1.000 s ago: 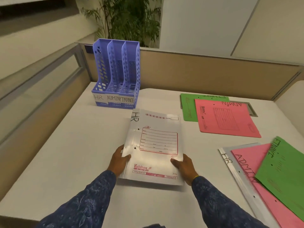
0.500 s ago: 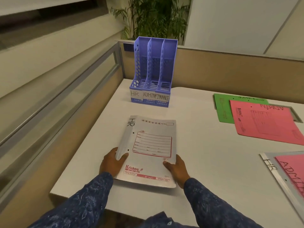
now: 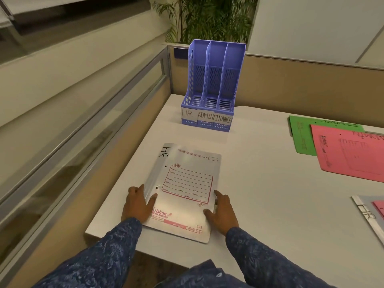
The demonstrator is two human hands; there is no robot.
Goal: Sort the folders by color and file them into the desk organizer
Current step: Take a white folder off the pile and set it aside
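**White HR folder gripped at both near corners, organizer waiting ahead**

Since half a second earlier, the head view had swung left and closer: the blue desk organizer (image 3: 211, 88) sat nearer the frame's middle, and the folders at the right slid toward the edge. The white HR folder (image 3: 185, 190) lay flat on the tabletop (image 3: 270, 183), squared toward the organizer. The left hand (image 3: 136, 202) clasped its near-left edge, thumb on the cover; the right hand (image 3: 222, 213) held the near-right edge likewise, hands apart, probably so the floppy sheet could be lifted level. All three slots, labelled HR, ADMIN and FINANCE, stood empty. A pink folder (image 3: 349, 154) overlapped a green folder (image 3: 301, 136) at the right, unfiled.
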